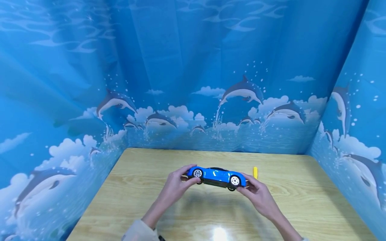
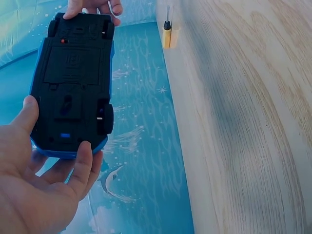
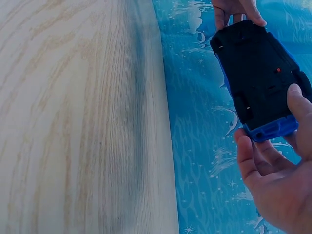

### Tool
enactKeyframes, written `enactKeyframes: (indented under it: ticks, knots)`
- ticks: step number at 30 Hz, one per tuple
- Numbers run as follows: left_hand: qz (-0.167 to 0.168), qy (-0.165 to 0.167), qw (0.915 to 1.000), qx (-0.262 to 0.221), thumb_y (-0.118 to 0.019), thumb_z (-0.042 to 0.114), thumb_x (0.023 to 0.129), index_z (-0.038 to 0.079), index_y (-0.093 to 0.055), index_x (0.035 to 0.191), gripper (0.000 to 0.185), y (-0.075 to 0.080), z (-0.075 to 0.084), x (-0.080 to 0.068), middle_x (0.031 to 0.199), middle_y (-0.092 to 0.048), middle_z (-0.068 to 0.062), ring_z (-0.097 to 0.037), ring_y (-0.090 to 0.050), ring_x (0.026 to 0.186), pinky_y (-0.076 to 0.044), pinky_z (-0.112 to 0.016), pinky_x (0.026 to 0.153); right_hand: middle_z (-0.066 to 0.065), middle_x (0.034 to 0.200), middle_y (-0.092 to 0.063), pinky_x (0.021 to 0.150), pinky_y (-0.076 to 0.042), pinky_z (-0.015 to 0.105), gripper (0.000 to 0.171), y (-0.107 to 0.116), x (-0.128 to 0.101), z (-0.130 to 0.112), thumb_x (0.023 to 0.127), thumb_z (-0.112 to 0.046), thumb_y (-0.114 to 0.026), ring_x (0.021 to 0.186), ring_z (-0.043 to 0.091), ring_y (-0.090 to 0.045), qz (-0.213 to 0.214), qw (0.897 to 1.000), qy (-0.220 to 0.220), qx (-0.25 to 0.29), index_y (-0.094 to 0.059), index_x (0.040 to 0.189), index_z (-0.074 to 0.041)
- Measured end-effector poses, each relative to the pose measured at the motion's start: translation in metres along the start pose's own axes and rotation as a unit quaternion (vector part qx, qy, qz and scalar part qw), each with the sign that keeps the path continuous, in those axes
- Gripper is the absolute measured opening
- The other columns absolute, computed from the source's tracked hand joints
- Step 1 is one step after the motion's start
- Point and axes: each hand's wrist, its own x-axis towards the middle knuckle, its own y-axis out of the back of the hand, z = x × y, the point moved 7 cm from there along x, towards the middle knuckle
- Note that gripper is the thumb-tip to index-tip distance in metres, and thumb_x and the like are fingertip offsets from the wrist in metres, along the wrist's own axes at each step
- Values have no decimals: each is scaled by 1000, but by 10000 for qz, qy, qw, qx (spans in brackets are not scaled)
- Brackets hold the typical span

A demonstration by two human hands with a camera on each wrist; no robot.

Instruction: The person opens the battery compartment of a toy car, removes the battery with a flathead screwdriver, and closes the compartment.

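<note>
Two hands hold my blue toy car above the wooden desk, raised clear of it. My left hand grips one end with curled fingers, and my right hand clasps the other end. The wrist views show the car's black underside. A small yellow screwdriver lies on the desk just behind my right hand.

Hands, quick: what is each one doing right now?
Left hand: grips one end of the toy car.
Right hand: grips the car's other end.
</note>
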Motion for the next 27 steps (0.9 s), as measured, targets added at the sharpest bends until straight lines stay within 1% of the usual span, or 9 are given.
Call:
enactKeyframes:
  ticks: [5, 11, 14, 16, 19, 24, 27]
  knots:
    - [-65, -87, 9999, -37, -78, 28, 92, 11, -66, 137, 50, 1, -1, 2, 122, -71, -18, -22, -72, 91, -62, -20, 73, 16, 105, -70, 78, -63, 24, 46, 1, 1, 1, 94, -5, -74, 89, 11, -69, 73, 9999, -131, -45, -62, 137, 3]
    - [-262, -310, 9991, 133, -82, 17, 88, 7, -62, 141, 57, 0, 0, 3, 124, -69, -20, -24, -71, 94, -61, -19, 77, 16, 106, -70, 73, -65, 30, 47, 3, 2, 3, 96, -8, -73, 85, 14, -69, 142, 9986, -500, 45, -60, 139, 4]
    - [-327, -450, 9984, 126, -80, 11, 89, 5, -62, 141, 55, 0, 1, 3, 120, -71, -20, -25, -71, 93, -62, -20, 77, 15, 104, -71, 71, -64, 32, 46, 4, 2, 3, 97, -9, -71, 82, 14, -69, 138, 9987, -478, 71, -60, 139, 4]
    - [-325, -533, 9980, 118, -78, 8, 91, 5, -62, 141, 53, 0, 1, 3, 117, -72, -18, -24, -72, 91, -62, -22, 77, 14, 102, -72, 70, -64, 32, 44, 5, 1, 3, 97, -8, -71, 80, 12, -68, 153, 9991, -388, 87, -61, 138, 4]
    - [-327, -618, 9975, 123, -75, 8, 93, 5, -63, 140, 49, 1, 1, 4, 113, -74, -17, -24, -72, 90, -62, -23, 76, 13, 100, -72, 69, -63, 30, 42, 5, 1, 2, 97, -7, -70, 78, 11, -68, 177, 9992, -351, 78, -62, 137, 4]
    - [-367, -553, 9977, 171, -74, 14, 95, 8, -64, 140, 46, 2, 0, 4, 111, -74, -14, -20, -71, 87, -62, -22, 72, 10, 97, -71, 68, -61, 27, 44, 6, 1, 5, 100, -15, -69, 77, 13, -66, 203, 9973, -706, -81, -61, 139, 3]
    - [-390, -472, 9979, 194, -73, 17, 96, 12, -64, 141, 46, 4, 0, 4, 110, -74, -11, -17, -70, 85, -62, -23, 70, 8, 94, -71, 66, -59, 27, 44, 7, 1, 6, 101, -20, -68, 77, 17, -66, 219, 9955, -900, -217, -62, 140, 0]
